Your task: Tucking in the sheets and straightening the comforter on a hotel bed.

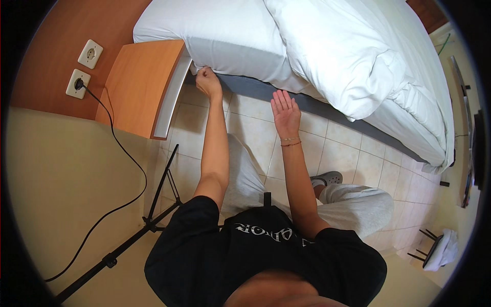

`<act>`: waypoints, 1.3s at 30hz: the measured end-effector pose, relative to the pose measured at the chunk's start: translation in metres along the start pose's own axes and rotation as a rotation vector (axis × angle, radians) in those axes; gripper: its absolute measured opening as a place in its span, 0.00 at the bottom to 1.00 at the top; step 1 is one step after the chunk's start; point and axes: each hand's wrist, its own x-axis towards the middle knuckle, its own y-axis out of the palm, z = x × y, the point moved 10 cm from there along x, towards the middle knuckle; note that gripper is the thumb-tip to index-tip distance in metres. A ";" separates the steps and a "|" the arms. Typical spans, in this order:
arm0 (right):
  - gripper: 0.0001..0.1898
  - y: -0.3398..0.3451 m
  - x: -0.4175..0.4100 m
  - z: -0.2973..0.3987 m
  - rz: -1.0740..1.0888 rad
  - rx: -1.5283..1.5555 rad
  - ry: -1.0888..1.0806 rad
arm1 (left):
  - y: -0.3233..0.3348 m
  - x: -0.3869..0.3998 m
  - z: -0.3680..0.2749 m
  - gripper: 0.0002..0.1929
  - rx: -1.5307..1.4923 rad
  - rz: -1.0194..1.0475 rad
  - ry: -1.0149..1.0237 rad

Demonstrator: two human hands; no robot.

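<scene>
A white fitted or flat bed sheet (238, 50) covers the side of the mattress, above a grey bed base (245, 87). My left hand (208, 83) is curled at the sheet's lower edge, near the corner by the bedside shelf, with the cloth bunched at its fingers. Palm up and fingers extended, my right hand (286, 115) is beside the bed base and holds nothing. Its fingertips are close below the sheet's hem; whether they touch it is unclear. A rumpled white duvet (345, 73) lies on the bed and hangs over the side to the right.
A wooden bedside shelf (144, 80) juts from the headboard panel at left. A black cable (128, 153) runs from a wall socket (78, 83). The black tripod stand (130, 243) is close by my left side. A chair (433, 249) bearing white cloth stands far right on the tiled floor (341, 149).
</scene>
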 end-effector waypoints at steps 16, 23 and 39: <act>0.40 0.108 0.057 -0.166 -0.115 0.663 0.434 | 0.030 -0.016 0.002 0.28 -1.121 0.217 -0.478; 0.33 0.118 0.111 -0.170 -0.059 0.636 0.275 | 0.067 0.024 0.012 0.23 -1.274 0.245 -0.568; 0.26 -0.141 -0.013 0.006 -0.290 -0.361 0.173 | 0.022 0.006 0.054 0.24 0.663 -0.309 -0.262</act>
